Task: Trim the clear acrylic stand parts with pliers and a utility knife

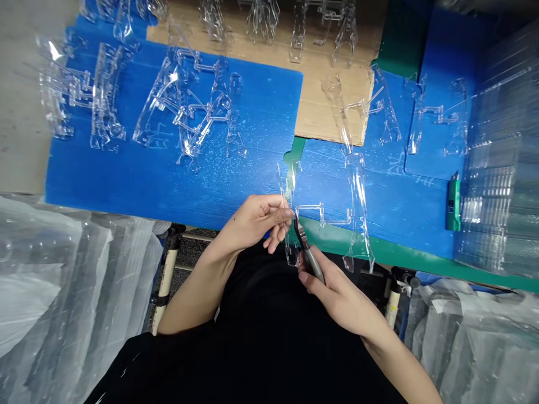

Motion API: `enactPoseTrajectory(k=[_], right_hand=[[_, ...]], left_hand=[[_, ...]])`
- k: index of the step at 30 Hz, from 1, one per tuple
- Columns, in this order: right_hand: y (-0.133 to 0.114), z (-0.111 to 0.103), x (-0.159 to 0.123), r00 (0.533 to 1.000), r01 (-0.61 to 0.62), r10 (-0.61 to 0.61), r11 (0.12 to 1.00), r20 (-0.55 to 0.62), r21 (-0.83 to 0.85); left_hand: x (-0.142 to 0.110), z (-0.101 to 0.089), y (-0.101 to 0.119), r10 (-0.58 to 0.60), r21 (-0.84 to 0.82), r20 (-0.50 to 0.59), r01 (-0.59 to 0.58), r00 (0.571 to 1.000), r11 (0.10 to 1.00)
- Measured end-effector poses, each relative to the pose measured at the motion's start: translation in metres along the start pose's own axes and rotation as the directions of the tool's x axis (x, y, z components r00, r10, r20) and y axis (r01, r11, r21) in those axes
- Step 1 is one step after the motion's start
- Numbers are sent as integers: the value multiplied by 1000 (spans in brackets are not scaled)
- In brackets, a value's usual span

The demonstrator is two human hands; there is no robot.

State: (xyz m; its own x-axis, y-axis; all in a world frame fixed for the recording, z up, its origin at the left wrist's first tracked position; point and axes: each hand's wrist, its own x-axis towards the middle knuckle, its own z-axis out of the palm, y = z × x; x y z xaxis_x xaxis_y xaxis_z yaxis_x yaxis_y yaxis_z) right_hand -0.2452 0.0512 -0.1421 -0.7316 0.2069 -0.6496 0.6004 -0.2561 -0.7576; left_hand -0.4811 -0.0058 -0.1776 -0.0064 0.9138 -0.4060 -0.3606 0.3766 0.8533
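**Side cutters at a clear moulding**

I see the left hand [256, 221] pinching a clear moulded plastic piece [322, 216] between thumb and fingers, held near the front of the blue corrugated sheet [168, 174], just above the green bench edge [337, 240]. The right hand [341, 297] closes round the grey grip of small side cutters [310, 255], their dark jaws close beside the left fingertips. A pinch that near the jaws steadies the piece well. It looks glassy, with thin angled arms and a bent bar. Other clear pieces [105, 95] lie on the sheet.

Bright even light, glare on plastic parts [357, 191]
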Motion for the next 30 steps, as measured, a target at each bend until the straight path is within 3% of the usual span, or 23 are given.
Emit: enactPoseTrajectory(k=[6,15,22,24,26,30], right_hand=[[3,-3,0,999,12,-15,997,46,74],[26,-14,4,994,32,-59,959,90,282],[50,-21,29,995,62,-95,791,22,608],[58,-22,31,994,74,-111,774,20,629],[66,-24,25,989,94,-146,773,31,628],[86,-28,-4,975,147,-219,776,44,613]], left_hand=[[3,1,4,-4,14,23,3,1000,1000],[17,11,3,-59,81,28,56,998,995],[59,20,6,-167,281,-18,165,986,945],[68,15,10,-152,429,-119,189,981,883],[71,7,16,-89,608,-237,219,968,763],[71,-6,47,165,886,-367,290,916,361]])
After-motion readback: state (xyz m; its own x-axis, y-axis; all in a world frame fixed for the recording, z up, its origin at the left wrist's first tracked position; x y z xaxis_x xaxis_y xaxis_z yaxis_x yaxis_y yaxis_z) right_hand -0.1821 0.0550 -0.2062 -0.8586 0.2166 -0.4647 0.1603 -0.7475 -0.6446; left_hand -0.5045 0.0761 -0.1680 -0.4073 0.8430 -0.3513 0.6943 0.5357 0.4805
